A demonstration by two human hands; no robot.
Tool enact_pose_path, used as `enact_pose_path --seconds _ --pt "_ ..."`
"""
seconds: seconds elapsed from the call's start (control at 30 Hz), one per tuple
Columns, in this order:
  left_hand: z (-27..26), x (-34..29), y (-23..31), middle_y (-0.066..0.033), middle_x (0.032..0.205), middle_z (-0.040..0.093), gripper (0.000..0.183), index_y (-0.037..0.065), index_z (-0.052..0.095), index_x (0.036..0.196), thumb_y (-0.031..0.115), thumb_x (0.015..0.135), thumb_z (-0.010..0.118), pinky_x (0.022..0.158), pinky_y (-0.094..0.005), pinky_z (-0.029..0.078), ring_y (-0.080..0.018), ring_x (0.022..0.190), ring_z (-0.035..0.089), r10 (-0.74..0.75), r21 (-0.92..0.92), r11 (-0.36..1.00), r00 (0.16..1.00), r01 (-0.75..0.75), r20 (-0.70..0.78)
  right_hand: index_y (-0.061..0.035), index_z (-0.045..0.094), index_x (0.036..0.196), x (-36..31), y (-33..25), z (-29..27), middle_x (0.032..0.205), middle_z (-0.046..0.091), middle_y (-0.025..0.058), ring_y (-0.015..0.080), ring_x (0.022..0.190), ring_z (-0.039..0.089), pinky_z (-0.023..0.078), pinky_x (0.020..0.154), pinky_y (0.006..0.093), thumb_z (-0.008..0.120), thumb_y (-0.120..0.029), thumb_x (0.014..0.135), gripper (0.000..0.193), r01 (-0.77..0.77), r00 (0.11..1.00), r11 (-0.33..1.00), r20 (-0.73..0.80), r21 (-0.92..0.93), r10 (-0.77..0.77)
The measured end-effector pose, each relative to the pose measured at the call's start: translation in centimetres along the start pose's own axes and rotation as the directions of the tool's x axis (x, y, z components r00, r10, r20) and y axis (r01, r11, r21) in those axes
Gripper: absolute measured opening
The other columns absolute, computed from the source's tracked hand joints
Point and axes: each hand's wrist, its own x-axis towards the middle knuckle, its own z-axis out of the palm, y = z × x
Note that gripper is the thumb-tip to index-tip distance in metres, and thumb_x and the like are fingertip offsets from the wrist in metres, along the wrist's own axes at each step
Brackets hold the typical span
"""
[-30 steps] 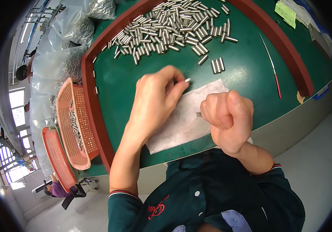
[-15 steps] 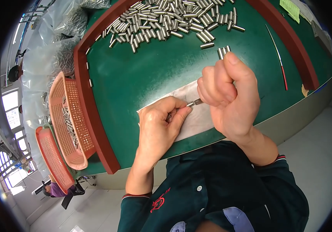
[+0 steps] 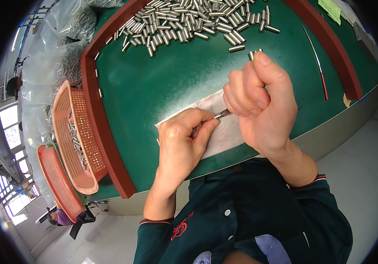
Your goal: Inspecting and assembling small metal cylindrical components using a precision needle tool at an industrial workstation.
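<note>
My left hand [image 3: 176, 141] pinches a small silvery metal cylinder [image 3: 217, 117] between thumb and forefinger; the other fingers curl under. My right hand [image 3: 266, 105] is closed in a fist, thumb up, around a thin tool whose metal shaft [image 3: 226, 113] points at the cylinder. The shaft's tip meets the cylinder's end, but whether it enters cannot be made out. The fist hides the tool's handle. Beneath both hands lies a pale, stained cloth [image 3: 224, 138] on the green tabletop [image 3: 132, 83]. Just beyond my right thumb stand a few metal cylinders [image 3: 251, 56], partly hidden.
A large pile of metal cylinders [image 3: 189, 22] covers the far side. Red-brown raised edges [image 3: 95, 114] border the table. At right lies a thin red-handled tool [image 3: 322, 81]. On the left are an orange basket [image 3: 93, 149] with small metal parts, a red basket [image 3: 59, 176] and plastic bags [image 3: 39, 88].
Both hands keep nearly the same place and grip. The tool's shaft looks darker and turned a little beside my right fist. The whole view has shifted slightly.
</note>
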Motion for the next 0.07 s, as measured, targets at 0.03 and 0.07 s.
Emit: enact_pose_path --seconds 0.03,0.07 --pt "0.04 0.00 -0.08 -0.0078 0.054 0.051 0.009 0.002 0.060 0.071 0.005 0.069 0.068 0.043 -0.0280 0.036 -0.0167 0.044 0.046 0.020 0.013 1.000 1.000 -0.020 -0.006 -0.0139 0.023 0.048 -0.01 0.05 -0.02 0.041 0.023 -0.0029 0.0075 0.039 0.014 0.015 0.039 0.0248 0.032 -0.025 0.090 0.044 -0.006 1.000 1.000 -0.006 0.003 0.006" --pt "0.05 -0.02 -0.15 -0.0080 0.054 0.052 0.009 0.002 0.060 0.071 0.005 0.069 0.068 0.043 -0.0283 0.036 -0.0168 0.044 0.047 0.039 0.026 0.999 0.999 -0.039 -0.012 -0.0139 0.023 0.048 -0.06 0.09 -0.01 0.041 0.023 -0.0029 0.0074 0.039 0.014 0.015 0.039 0.0248 0.032 -0.026 0.090 0.045 -0.012 1.000 1.000 -0.010 0.006 0.012"
